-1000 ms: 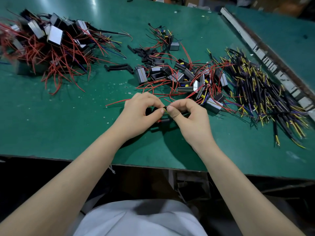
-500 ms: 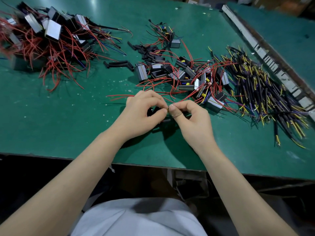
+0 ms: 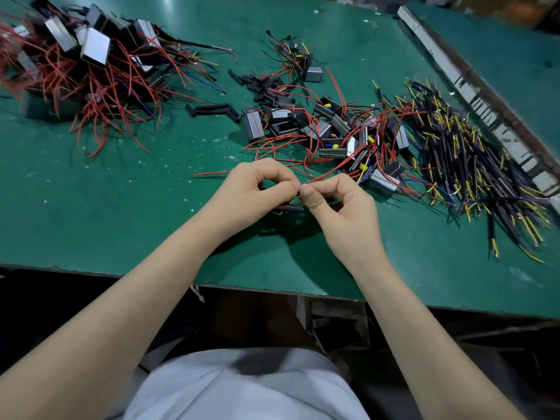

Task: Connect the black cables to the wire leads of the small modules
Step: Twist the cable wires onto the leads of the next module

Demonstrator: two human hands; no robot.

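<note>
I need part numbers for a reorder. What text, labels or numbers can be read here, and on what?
None can be read.
Modules: metal faces show no legible print.
Strip along the table's right edge: dark marks, too blurred to read.
Black cables: no markings visible.

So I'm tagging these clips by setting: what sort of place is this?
Probably a hand-assembly bench in an electronics workshop: a green work mat, piles of small modules with red leads, a bundle of black cables, both hands pinching wires together.
</note>
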